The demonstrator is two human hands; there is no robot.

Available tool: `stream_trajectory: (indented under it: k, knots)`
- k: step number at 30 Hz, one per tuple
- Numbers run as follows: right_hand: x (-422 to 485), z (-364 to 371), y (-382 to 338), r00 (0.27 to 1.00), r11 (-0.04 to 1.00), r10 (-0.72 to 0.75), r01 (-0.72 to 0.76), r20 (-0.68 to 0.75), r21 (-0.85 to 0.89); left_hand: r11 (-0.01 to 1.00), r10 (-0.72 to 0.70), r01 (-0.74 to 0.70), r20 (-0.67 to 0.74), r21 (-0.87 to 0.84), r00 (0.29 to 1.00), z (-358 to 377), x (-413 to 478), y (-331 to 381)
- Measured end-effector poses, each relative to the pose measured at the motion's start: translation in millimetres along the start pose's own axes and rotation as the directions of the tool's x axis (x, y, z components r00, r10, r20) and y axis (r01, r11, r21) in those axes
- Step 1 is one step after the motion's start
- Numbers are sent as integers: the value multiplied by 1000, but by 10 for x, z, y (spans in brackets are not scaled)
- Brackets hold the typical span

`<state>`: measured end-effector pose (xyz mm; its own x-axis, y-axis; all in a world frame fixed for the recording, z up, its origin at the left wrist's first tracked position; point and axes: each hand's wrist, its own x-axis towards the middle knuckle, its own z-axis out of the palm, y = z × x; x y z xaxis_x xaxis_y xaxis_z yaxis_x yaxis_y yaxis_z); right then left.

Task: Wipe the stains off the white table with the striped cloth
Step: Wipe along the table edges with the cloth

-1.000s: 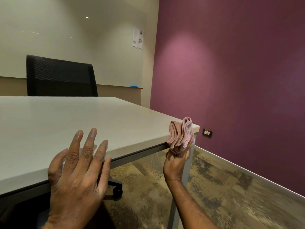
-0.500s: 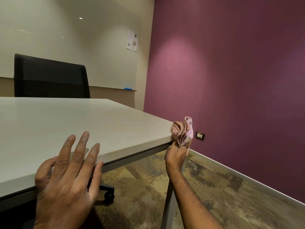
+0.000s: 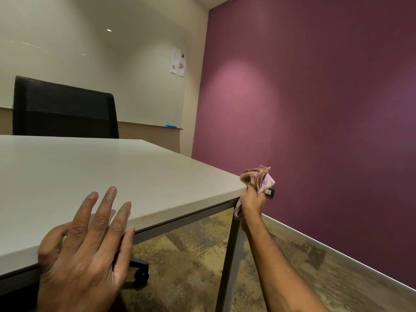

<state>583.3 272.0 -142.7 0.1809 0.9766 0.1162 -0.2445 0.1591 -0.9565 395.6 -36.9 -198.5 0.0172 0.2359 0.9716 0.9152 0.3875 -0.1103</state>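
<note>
At the near right corner of the table: the right hand (image 3: 253, 200) is clenched around the striped cloth (image 3: 258, 180), at about 3 o'clock in the view.
Striped cloth: a pinkish bundle, bunched up; most of it sticks out above the fist and a small tail hangs out below it at 6 o'clock of the hand. Its left side is touching or just beside the table's corner; which of the two cannot be told.
Right hand grip: fingers wrapped tight around the cloth, back of the hand toward the camera, forearm running down toward 5 o'clock.
Left hand (image 3: 87, 253): at 7 o'clock in the view, flat and open with fingers spread, holding nothing. The fingertips point toward 12 o'clock and lie over the near edge of the tabletop; the little finger hangs off the edge.
White table (image 3: 94, 176): a pale top filling the left half of the view, from 9 o'clock to the centre, on a dark frame with a grey leg (image 3: 229, 255) under the near right corner. No stains can be made out on the surface from here.
Black chair (image 3: 65, 109): behind the far edge of the table at 10 o'clock, only its mesh back showing.
Purple wall (image 3: 326, 109): covers the right side from 12 to 4 o'clock, with a small socket (image 3: 270, 192) just right of the cloth.
Floor (image 3: 191, 255): mottled brown carpet below the table, from 5 to 6 o'clock.
</note>
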Motion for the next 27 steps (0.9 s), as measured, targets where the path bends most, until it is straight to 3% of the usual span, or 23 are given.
stream_trajectory:
  k: [9,20,27]
  knots:
    - [71,-64,-136,997,996,74,-74,3,53,1000,-1,1,-14,16,1000,-25,11,26]
    - [-124,-34,-128,992,999,18,-22,-125,-28,999,15,-14,-19,49,1000,-119,81,65]
    - [-437,65,-90,991,994,-50,37,-125,-104,999,-4,3,16,54,1000,-122,64,79]
